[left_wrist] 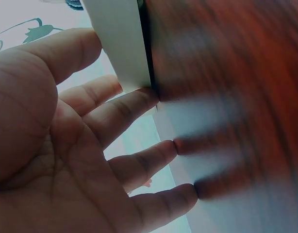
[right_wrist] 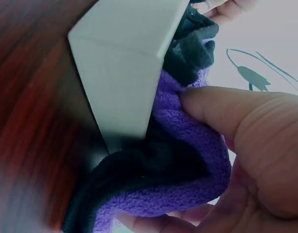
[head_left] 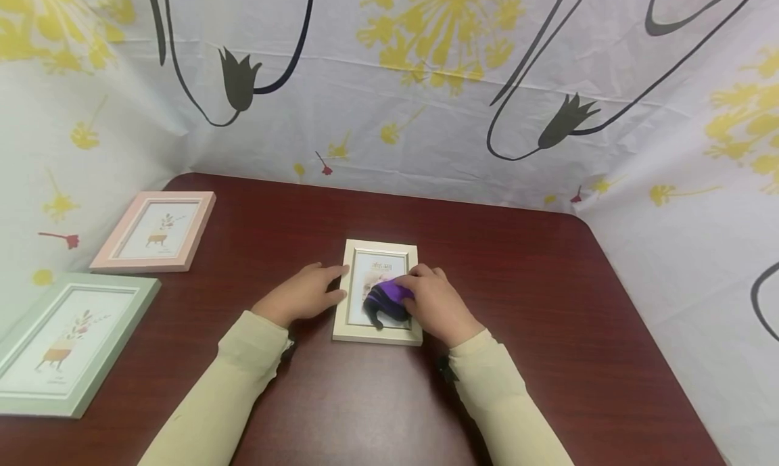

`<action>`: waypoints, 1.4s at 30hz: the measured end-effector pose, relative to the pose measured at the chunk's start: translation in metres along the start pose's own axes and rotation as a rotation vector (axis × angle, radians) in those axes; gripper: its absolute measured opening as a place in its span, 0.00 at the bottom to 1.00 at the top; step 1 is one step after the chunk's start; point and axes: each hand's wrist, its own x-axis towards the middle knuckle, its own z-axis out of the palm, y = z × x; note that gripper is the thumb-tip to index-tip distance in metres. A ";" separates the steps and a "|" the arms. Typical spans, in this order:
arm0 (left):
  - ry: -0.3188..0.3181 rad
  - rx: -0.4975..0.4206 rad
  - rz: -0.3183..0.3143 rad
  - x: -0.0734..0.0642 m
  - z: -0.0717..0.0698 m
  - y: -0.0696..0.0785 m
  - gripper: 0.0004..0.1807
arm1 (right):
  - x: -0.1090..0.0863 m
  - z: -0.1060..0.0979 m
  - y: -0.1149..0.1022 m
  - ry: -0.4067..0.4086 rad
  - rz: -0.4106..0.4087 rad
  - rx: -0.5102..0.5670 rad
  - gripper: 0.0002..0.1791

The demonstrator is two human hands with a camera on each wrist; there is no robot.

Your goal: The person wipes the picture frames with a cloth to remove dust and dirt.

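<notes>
A cream picture frame [head_left: 377,333] lies face up on the dark red wooden table, its printed picture partly covered. My right hand [head_left: 439,305] grips a fuzzy purple-and-black cloth [head_left: 386,299] bunched on the glass. In the right wrist view the thumb presses into the cloth [right_wrist: 212,160], and part of it hangs over the frame's edge. At the frame's left side rests my left hand [head_left: 304,292], fingers spread and fairly straight. The left wrist view shows its thumb against the frame's side [left_wrist: 122,43] and several fingertips down at the tabletop.
To the left lie a pink picture frame [head_left: 193,239] and, nearer, a larger pale green one [head_left: 115,347]. Behind the table [head_left: 517,263] and along both sides hangs a white cloth [head_left: 341,67] with yellow flowers and dark tulip shapes.
</notes>
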 end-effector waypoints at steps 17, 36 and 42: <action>0.020 -0.031 -0.023 0.003 -0.001 -0.005 0.30 | 0.000 0.001 0.000 -0.052 0.020 0.023 0.16; 0.005 -0.039 -0.051 0.004 0.006 0.003 0.30 | -0.027 -0.004 -0.015 -0.055 -0.025 -0.028 0.09; -0.024 -0.038 -0.043 0.003 0.003 0.001 0.31 | -0.022 -0.002 -0.014 -0.043 -0.011 -0.010 0.10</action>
